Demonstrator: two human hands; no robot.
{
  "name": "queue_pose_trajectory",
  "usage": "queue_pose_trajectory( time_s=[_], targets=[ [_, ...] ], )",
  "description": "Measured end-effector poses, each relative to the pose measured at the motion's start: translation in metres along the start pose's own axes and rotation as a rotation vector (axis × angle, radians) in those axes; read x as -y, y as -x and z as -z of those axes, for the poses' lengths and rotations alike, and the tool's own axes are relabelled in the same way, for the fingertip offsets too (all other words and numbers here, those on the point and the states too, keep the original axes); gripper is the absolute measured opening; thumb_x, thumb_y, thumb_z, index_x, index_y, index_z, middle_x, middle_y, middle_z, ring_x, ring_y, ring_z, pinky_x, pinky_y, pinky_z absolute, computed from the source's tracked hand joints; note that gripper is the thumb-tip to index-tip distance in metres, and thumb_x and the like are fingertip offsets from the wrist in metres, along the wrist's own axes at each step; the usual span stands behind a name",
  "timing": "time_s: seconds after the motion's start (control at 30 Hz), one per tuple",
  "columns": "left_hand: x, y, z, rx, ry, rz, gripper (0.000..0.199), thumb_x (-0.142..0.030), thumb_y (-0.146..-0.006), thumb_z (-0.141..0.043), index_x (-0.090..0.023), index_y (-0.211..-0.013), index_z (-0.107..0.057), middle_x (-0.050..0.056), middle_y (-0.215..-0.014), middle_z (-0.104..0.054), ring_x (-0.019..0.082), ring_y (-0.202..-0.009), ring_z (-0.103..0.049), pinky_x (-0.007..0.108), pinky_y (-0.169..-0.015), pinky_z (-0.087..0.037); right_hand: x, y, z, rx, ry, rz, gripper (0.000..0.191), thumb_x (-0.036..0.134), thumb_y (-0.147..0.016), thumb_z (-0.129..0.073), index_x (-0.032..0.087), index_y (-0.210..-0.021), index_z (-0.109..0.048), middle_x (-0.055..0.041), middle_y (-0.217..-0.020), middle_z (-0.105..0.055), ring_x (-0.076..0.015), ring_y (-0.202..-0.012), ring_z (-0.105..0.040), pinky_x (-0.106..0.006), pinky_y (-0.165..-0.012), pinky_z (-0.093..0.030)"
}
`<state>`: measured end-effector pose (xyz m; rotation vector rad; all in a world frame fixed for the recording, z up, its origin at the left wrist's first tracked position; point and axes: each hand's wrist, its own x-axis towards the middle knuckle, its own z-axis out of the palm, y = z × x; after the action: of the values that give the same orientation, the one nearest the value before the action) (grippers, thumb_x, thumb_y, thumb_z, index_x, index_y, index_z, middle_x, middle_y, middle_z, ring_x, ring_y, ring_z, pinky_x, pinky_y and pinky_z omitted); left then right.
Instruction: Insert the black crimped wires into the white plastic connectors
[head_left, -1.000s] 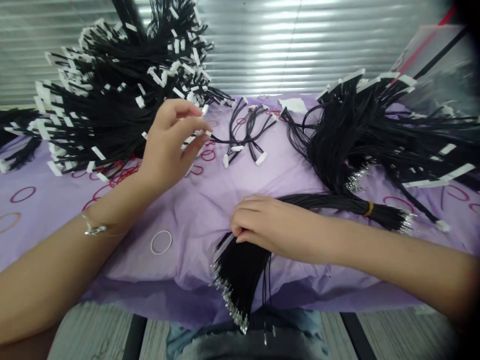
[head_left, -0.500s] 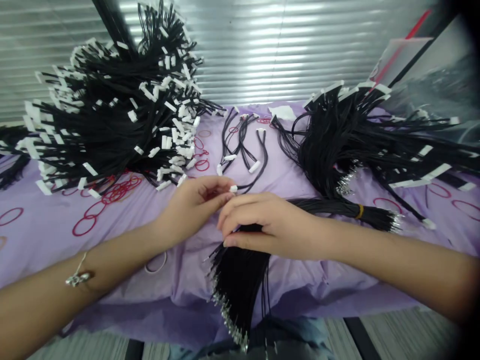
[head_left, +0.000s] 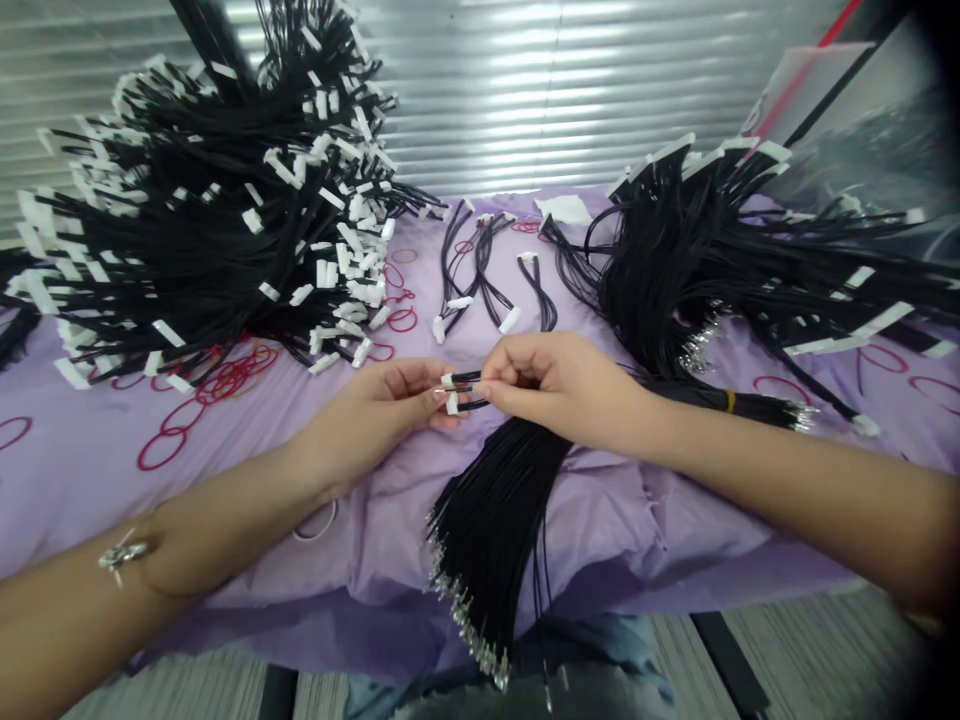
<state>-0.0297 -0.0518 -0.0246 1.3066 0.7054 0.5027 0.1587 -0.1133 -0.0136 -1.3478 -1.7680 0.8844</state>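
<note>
Head view: left hand [head_left: 375, 415], right hand [head_left: 559, 385], both pinching black wires [head_left: 465, 385].

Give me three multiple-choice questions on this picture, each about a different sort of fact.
1. Where is the yellow band?
A. Around the wire bundle
B. On the left wrist
C. On a connector

2. What colour is the cloth?
A. Green
B. Lilac
C. Orange

3. What do the hands do?
A. Both lie flat
B. Both hold black wires with white connectors
C. Both hold rubber bands

1 A: it circles the bundle.
2 B: it shows around the wires.
3 B: both hands pinch them.
</note>
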Motion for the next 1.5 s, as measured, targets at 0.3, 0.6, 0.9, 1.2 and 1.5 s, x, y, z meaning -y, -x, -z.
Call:
queue_pose_trajectory(
  time_s=[0.3, 0.6, 0.9, 1.2, 1.5],
  targets=[
    [-0.003, -0.0013, -0.0006, 0.021, -0.005, 0.066, 0.009, -0.019, -0.077, -0.071, -0.014, -0.084, -0.074, 0.003, -0.082, -0.072, 0.008, -0.068, -0.063, 0.018, -0.066, -0.053, 0.0043, -0.0013, 0.0058, -0.046, -0.039, -0.142, 0.008, 0.017, -0.067, -0.058, 0.013, -0.061, -0.055, 0.0058, -0.049, -0.047, -0.0019, -0.045, -0.038, -0.017, -0.042, -0.026],
    [-0.0026, -0.0014, 0.0003, 0.01, -0.056, 0.073, 0.011, -0.021, -0.08, -0.069, -0.014, -0.087, -0.074, 0.005, -0.087, -0.073, 0.009, -0.069, -0.064, 0.019, -0.068, -0.054, 0.005, -0.0013, 0.0093, -0.07, 0.014, -0.164, 0.011, 0.02, -0.066, -0.061, 0.013, -0.06, -0.055, 0.0056, -0.048, -0.048, -0.0014, -0.044, -0.037, -0.016, -0.04, -0.025],
    [-0.003, -0.003, 0.0001, 0.008, -0.039, 0.092, 0.009, -0.019, -0.079, -0.07, -0.012, -0.085, -0.074, 0.004, -0.082, -0.072, 0.008, -0.069, -0.064, 0.015, -0.065, -0.053, 0.0076, -0.0012, 0.009, -0.069, -0.005, -0.186, 0.011, 0.018, -0.067, -0.061, 0.013, -0.059, -0.055, 0.0062, -0.047, -0.046, -0.0008, -0.043, -0.034, -0.017, -0.04, -0.023],
    [-0.0043, -0.0031, 0.0015, 0.02, -0.065, 0.085, 0.011, -0.022, -0.078, -0.071, -0.013, -0.083, -0.074, 0.005, -0.081, -0.072, 0.01, -0.07, -0.064, 0.018, -0.066, -0.053, 0.0076, -0.0011, 0.0087, -0.068, -0.009, -0.201, 0.012, 0.02, -0.067, -0.062, 0.014, -0.059, -0.055, 0.0056, -0.047, -0.046, -0.0012, -0.043, -0.034, -0.018, -0.04, -0.022],
    [0.0004, -0.0036, 0.0045, 0.031, -0.118, 0.061, 0.01, -0.024, -0.076, -0.074, -0.017, -0.082, -0.076, 0.003, -0.081, -0.074, 0.009, -0.067, -0.064, 0.018, -0.069, -0.054, 0.0012, -0.0016, 0.0053, -0.001, -0.03, -0.154, 0.011, 0.019, -0.07, -0.06, 0.013, -0.062, -0.057, 0.0056, -0.05, -0.045, -0.0009, -0.046, -0.034, -0.018, -0.043, -0.024]
  ],
)
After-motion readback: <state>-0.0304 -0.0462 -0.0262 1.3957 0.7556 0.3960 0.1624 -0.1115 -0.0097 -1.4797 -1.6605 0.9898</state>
